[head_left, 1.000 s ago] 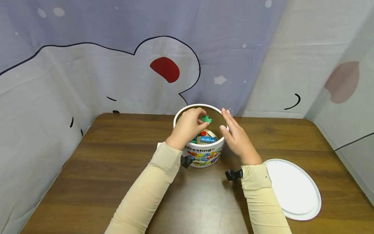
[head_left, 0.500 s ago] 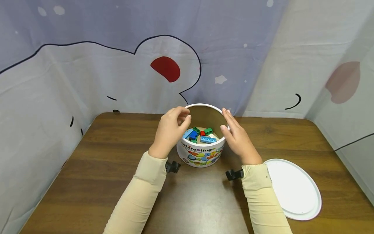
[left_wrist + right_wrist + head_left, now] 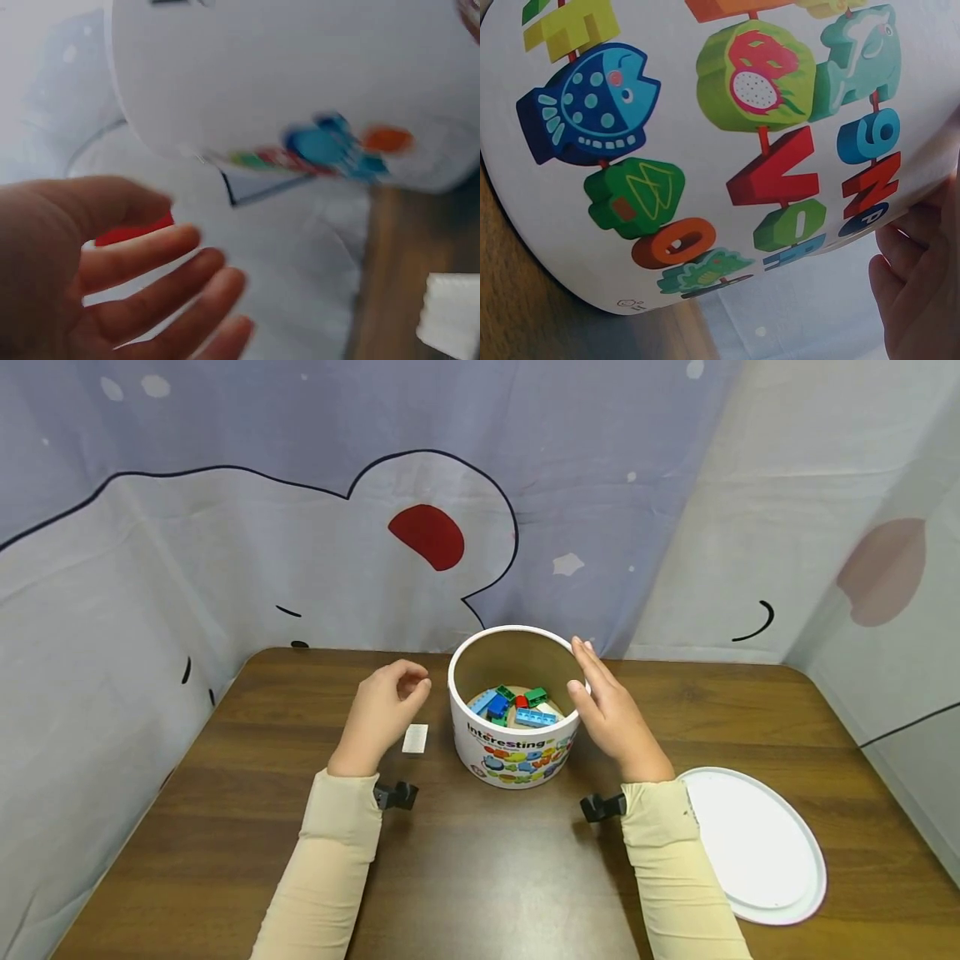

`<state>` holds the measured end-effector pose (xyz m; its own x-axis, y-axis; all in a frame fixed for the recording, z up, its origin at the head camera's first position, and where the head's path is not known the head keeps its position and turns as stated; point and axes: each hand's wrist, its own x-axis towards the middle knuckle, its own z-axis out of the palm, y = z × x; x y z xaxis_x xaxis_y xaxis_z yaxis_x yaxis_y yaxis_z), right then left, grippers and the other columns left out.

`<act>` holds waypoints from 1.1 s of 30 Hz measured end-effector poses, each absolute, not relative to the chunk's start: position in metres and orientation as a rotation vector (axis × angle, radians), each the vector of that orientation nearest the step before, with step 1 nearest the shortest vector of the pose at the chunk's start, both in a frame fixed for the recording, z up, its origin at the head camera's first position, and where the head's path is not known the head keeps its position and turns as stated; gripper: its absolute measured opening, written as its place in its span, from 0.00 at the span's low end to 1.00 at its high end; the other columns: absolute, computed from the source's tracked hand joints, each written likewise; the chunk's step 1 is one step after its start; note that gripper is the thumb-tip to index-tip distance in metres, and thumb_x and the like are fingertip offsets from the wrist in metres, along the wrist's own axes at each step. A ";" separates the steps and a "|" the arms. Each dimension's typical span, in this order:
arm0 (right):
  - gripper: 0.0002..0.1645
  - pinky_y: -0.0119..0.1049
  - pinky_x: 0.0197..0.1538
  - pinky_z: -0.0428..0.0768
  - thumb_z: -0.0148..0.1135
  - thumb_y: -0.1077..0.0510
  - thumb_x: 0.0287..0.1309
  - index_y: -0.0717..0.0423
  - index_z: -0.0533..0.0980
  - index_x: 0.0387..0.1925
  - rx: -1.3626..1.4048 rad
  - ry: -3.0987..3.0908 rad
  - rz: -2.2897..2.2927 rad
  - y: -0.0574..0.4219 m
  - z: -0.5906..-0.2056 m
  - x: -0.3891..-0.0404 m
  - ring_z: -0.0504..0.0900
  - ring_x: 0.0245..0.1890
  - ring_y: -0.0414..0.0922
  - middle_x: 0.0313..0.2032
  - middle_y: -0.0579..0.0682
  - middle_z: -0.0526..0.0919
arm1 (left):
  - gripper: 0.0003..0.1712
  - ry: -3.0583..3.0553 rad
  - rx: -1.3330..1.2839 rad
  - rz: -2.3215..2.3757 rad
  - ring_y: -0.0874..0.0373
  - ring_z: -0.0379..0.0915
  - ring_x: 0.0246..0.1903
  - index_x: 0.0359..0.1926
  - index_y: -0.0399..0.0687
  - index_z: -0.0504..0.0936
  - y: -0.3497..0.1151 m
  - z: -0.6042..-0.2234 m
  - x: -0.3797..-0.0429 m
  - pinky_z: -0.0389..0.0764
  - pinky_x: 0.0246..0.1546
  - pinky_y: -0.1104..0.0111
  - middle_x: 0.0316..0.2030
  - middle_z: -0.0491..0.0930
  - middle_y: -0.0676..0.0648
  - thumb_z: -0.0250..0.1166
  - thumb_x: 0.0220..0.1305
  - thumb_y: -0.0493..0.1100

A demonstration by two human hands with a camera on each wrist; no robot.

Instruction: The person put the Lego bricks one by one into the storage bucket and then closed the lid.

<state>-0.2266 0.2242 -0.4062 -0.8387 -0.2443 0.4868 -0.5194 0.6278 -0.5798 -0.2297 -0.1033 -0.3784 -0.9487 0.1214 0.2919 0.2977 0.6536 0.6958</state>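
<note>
A round white bucket (image 3: pixel 517 764) with printed letters and fruit stands upright on the table. On its floor lie several building bricks: a dark blue brick (image 3: pixel 498 707), a long light blue brick (image 3: pixel 536 718), a green brick (image 3: pixel 536 697) and a small red brick (image 3: pixel 521 702) among them. My left hand (image 3: pixel 381 714) hovers to the left of the bucket, fingers loosely bent, holding nothing; in the left wrist view the fingers (image 3: pixel 161 296) are spread apart. The right hand (image 3: pixel 615 718) rests with fairly straight fingers against the bucket's right rim. Its palm side is hidden in the head view.
A white lid (image 3: pixel 757 843) lies flat at the right, partly behind the right sleeve (image 3: pixel 667 852). Beside the bucket's left side is a small white paper square (image 3: pixel 415 738) on the brown wooden table (image 3: pixel 495 877). A printed cloth (image 3: pixel 300 552) hangs behind.
The left hand has let go of a green brick, which now lies in the bucket. That hand has moved left, out of the bucket, uncovering the paper square. The right hand has stayed put.
</note>
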 end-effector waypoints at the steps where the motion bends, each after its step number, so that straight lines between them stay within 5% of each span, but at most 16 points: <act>1: 0.35 0.50 0.77 0.54 0.45 0.45 0.79 0.55 0.56 0.79 0.609 -2.490 1.054 0.224 -0.406 -0.227 0.54 0.77 0.56 0.78 0.51 0.57 | 0.15 -2.705 -0.350 -1.151 0.46 0.79 0.45 0.52 0.38 0.83 -0.106 -0.382 -0.231 0.79 0.49 0.53 0.45 0.84 0.40 0.62 0.71 0.42; 17: 0.35 0.52 0.77 0.54 0.46 0.47 0.78 0.56 0.56 0.79 0.608 -2.501 1.058 0.224 -0.405 -0.226 0.52 0.78 0.52 0.78 0.51 0.56 | 0.28 -3.121 -0.529 -0.852 0.40 0.77 0.54 0.58 0.31 0.80 -0.128 -0.417 -0.243 0.76 0.58 0.49 0.54 0.81 0.34 0.75 0.59 0.40; 33: 0.36 0.52 0.76 0.54 0.44 0.43 0.78 0.55 0.56 0.79 0.597 -2.506 1.054 0.224 -0.406 -0.226 0.53 0.78 0.53 0.78 0.51 0.56 | 0.28 -3.178 -0.600 -0.731 0.40 0.74 0.58 0.58 0.31 0.81 -0.129 -0.429 -0.244 0.76 0.59 0.52 0.56 0.79 0.34 0.76 0.56 0.34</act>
